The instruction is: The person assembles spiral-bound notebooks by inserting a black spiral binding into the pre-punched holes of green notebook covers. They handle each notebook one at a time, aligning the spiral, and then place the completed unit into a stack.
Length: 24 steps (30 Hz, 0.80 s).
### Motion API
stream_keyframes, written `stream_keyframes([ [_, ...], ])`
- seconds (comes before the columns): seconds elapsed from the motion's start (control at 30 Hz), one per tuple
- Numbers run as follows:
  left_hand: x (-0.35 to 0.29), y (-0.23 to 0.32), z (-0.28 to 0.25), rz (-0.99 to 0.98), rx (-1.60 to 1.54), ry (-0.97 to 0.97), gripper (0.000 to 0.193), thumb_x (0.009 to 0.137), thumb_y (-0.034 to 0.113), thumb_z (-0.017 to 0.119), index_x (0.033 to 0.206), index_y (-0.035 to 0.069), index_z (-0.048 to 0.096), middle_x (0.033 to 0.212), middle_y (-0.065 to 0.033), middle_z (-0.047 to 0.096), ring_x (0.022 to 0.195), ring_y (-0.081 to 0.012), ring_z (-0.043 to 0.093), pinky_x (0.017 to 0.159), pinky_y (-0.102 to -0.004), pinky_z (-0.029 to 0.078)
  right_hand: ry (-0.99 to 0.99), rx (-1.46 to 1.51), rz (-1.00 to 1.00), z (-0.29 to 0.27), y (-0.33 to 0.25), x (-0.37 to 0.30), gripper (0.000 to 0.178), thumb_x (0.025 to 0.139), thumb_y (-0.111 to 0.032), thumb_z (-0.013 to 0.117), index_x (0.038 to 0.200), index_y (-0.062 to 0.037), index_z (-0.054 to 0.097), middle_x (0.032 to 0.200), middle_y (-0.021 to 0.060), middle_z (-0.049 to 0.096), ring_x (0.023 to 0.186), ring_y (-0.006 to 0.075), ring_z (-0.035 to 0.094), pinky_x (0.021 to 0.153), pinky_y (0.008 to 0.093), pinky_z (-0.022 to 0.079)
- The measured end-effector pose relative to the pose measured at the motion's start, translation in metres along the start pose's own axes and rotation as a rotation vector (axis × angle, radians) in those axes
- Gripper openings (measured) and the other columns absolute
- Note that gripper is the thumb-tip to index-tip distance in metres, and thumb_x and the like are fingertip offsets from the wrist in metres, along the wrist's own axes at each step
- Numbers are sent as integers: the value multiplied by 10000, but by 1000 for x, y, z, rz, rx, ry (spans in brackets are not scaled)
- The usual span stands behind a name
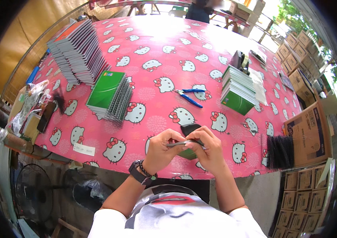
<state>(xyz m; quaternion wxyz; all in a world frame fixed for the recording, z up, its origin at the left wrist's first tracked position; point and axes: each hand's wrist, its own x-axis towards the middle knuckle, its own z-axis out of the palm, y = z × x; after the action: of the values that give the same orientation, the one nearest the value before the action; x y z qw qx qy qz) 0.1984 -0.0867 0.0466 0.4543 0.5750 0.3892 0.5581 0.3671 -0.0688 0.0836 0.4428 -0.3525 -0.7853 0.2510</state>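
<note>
Pink table (224, 139) lies under both hands. Tall notebook stack (77, 53): far ahead-left of the left hand (161, 148); green spiral stack (107, 91) nearer that hand. Black coils (280, 152): right of the right hand (209, 150). Both hands: fingers curled, thumbs and fingertips closed on a small green booklet (188, 154) between them; exact grip partly hidden. Blue-handled pliers (191, 99): ahead of the hands, untouched. Risk: uneven pinching could crease the booklet; a slack thumb could drop it.
</note>
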Motion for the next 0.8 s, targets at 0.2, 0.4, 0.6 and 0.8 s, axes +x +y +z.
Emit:
stream_keyframes([
  [0.2, -1, 1, -6, 21, 20, 40, 174, 774, 85, 768, 875, 41, 633, 812, -21, 647, 714, -61, 558, 615, -226, 454, -56, 8, -26, 5, -2, 3, 195, 802, -61, 675, 981, -14, 615, 869, 121, 579, 793, 276, 586, 680, 354, 489],
  [0.4, 0, 2, -17, 83, 69, 59, 190, 777, 63, 758, 890, 34, 608, 863, -30, 615, 745, -67, 552, 626, -214, 456, -212, -7, -40, 3, -1, 11, 282, 799, -136, 699, 1034, -12, 606, 966, 151, 585, 906, 307, 576, 789, 376, 482],
  [0.6, 33, 25, -92, 343, -50, 605, 192, 860, 126, 674, 1011, 61, 576, 852, -8, 537, 743, -87, 496, 646, -241, 442, 265, -157, -58, -11, 9, 27, 484, 777, -245, 743, 1180, -26, 588, 1161, 160, 586, 1124, 303, 519, 1001, 406, 387],
  [0.8, 56, 5, -196, 263, 1126, 815, 315, 833, 167, 672, 1079, 3, 564, 993, -141, 564, 852, -320, 545, 794, -400, 459, 417, -564, 182, -108, 154, 41, 275, 801, -114, 683, 1070, -63, 671, 1143, 92, 628, 1095, 269, 545, 951, 397, 410],
])
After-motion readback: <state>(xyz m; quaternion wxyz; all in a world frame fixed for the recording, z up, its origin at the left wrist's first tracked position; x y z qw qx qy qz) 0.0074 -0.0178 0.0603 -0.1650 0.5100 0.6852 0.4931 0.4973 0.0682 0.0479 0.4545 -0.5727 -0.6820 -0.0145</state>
